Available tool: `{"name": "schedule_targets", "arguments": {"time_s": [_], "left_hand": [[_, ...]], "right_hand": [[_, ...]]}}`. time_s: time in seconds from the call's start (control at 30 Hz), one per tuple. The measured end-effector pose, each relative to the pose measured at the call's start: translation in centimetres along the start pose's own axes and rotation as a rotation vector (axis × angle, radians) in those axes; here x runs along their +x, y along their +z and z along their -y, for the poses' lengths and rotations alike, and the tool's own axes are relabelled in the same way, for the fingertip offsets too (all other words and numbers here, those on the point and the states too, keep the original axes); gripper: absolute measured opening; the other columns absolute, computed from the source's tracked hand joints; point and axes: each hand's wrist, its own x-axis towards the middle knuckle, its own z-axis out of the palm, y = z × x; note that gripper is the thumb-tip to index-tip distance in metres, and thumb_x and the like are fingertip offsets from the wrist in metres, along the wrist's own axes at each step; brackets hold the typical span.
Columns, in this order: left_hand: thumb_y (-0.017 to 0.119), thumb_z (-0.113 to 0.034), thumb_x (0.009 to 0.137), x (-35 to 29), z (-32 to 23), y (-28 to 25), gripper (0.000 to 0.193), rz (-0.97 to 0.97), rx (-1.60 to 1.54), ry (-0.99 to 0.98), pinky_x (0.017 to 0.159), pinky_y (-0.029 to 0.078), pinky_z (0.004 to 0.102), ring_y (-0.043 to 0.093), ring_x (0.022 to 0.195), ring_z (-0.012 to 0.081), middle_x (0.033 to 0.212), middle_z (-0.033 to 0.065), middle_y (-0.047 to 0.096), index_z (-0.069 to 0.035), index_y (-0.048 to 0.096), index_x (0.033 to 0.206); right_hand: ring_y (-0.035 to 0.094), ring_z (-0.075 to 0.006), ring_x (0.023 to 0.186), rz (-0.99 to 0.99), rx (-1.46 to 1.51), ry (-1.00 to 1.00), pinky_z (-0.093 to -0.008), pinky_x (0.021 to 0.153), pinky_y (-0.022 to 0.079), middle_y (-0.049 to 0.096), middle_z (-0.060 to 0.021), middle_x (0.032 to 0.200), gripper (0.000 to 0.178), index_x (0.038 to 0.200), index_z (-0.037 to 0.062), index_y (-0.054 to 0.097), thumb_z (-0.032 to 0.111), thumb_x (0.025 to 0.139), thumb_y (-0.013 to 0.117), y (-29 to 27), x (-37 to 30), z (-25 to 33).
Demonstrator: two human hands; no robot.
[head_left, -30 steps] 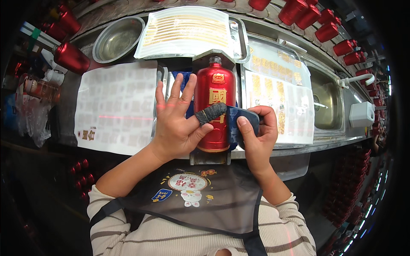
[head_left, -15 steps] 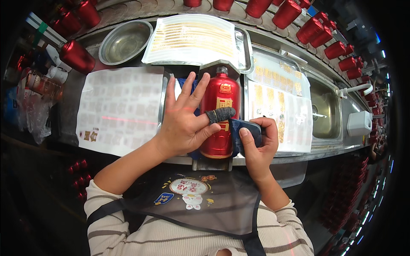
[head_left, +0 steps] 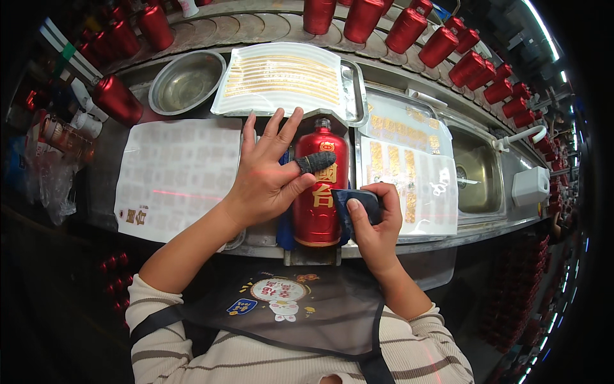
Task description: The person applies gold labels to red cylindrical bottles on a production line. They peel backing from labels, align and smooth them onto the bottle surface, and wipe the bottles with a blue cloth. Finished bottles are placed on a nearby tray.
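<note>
A red metallic bottle (head_left: 310,230) with gold lettering (head_left: 323,196) lies on its back in front of me, neck pointing away. Spread over its left side is my left hand (head_left: 263,176), open. Its index finger, in a dark grey finger cot (head_left: 318,161), rests across the upper lettering and partly hides it. My right hand (head_left: 378,233) grips a dark blue, flat scraper-like pad (head_left: 343,203) between thumb and fingers. The pad's edge is against the bottle's right side, beside the lower gold character. Blue cloth (head_left: 286,233) shows under the bottle.
White decal sheets lie left (head_left: 179,185) and right (head_left: 425,214). Behind the bottle, a sheet of gold strips (head_left: 281,77) covers a metal tray (head_left: 353,89); a steel bowl (head_left: 185,80) stands left. A sink (head_left: 480,179) and white jug (head_left: 531,187) are right. Red bottles (head_left: 406,29) line the conveyor.
My left index finger has moved up the bottle toward the emblem, uncovering the lower gold character. The pad stays in my right hand at the bottle's right side. The whole view has shifted slightly.
</note>
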Motion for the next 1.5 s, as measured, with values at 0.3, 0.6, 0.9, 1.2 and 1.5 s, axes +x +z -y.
{"name": "schedule_targets", "arguments": {"time_s": [0.3, 0.6, 0.9, 1.2, 1.5], "left_hand": [[0.060, -0.040, 0.097, 2.1, 1.7, 1.6, 0.044, -0.044, -0.011, -0.048, 0.115, 0.013, 0.0652, 0.035, 0.142, 0.0461, 0.156, 0.0227, 0.038, -0.003, 0.066, 0.073], [0.063, -0.036, 0.094, -0.5, -1.2, 0.8, 0.029, 0.036, -0.099, -0.099, 0.116, 0.006, 0.0662, 0.028, 0.147, 0.0440, 0.159, 0.0239, 0.031, -0.022, 0.076, 0.116], [0.056, -0.032, 0.100, -3.8, -1.4, 1.9, 0.032, -0.102, -0.308, -0.278, 0.116, 0.003, 0.0643, 0.032, 0.145, 0.0439, 0.158, 0.0288, 0.029, -0.004, 0.073, 0.103], [0.061, -0.021, 0.101, -4.7, -2.9, 1.8, 0.027, -0.179, -0.941, -0.814, 0.103, 0.040, 0.0308, 0.053, 0.129, 0.0182, 0.141, 0.0195, 0.054, 0.001, 0.062, 0.115], [0.066, -0.014, 0.098, -2.4, -4.7, 4.1, 0.041, -0.233, -1.168, -0.759, 0.096, 0.049, 0.0273, 0.061, 0.111, 0.0129, 0.122, 0.0117, 0.063, 0.005, 0.050, 0.130]], "right_hand": [[0.059, -0.0097, 0.083, -0.019, 0.029, 0.019, -0.0239, 0.075, 0.048, 0.062, -0.0046, 0.091, 0.022, 0.105, 0.0017, 0.056, 0.007, 0.090, 0.071, 0.3, 0.2, 0.6], [0.057, -0.0054, 0.083, 0.123, 0.066, 0.012, -0.0212, 0.073, 0.049, 0.060, -0.0015, 0.092, 0.025, 0.107, 0.0031, 0.054, 0.006, 0.090, 0.072, -1.1, 1.2, 0.3], [0.062, -0.0263, 0.080, 0.065, -0.566, -0.831, -0.0387, 0.075, 0.051, 0.058, -0.0046, 0.080, 0.036, 0.100, 0.0148, 0.069, 0.013, 0.065, 0.081, 1.3, 8.0, 4.3], [0.061, -0.0230, 0.089, 0.449, -0.479, -0.936, -0.0364, 0.076, 0.049, 0.058, -0.0019, 0.083, 0.032, 0.099, 0.0146, 0.075, 0.013, 0.067, 0.078, -0.8, 1.9, 3.3], [0.061, -0.0128, 0.076, 0.063, 0.028, -0.105, -0.0266, 0.068, 0.049, 0.065, -0.0051, 0.086, 0.020, 0.102, 0.0022, 0.065, 0.010, 0.087, 0.076, -0.1, 1.5, 0.1]]}}
